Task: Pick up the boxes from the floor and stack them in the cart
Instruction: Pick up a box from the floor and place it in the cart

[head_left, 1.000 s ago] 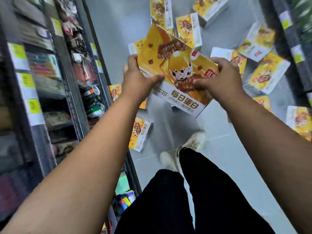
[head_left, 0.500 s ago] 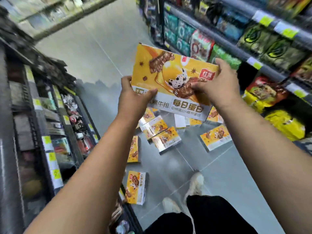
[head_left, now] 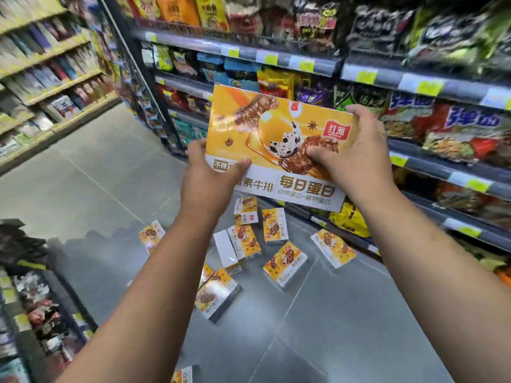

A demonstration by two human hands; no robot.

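Note:
I hold a flat yellow and white snack box (head_left: 265, 134) up in front of me at chest height, its printed face toward me. My left hand (head_left: 210, 178) grips its lower left corner, thumb on the front. My right hand (head_left: 351, 153) grips its right edge, thumb pressed on the front. Several matching yellow boxes (head_left: 284, 262) lie scattered on the grey tiled floor (head_left: 96, 175) below the held box, some flat and some on edge. No cart shows in the head view.
Store shelves full of snack bags (head_left: 414, 111) line the right side of the aisle. Another shelf unit (head_left: 41, 313) stands close on my left, and more shelves (head_left: 41, 64) run across the far end. One more box (head_left: 184, 374) lies near the bottom edge.
The view has swung up and to the right, from the floor to the right-hand shelves. The box has risen with both hands, and my legs and shoes have left the view.

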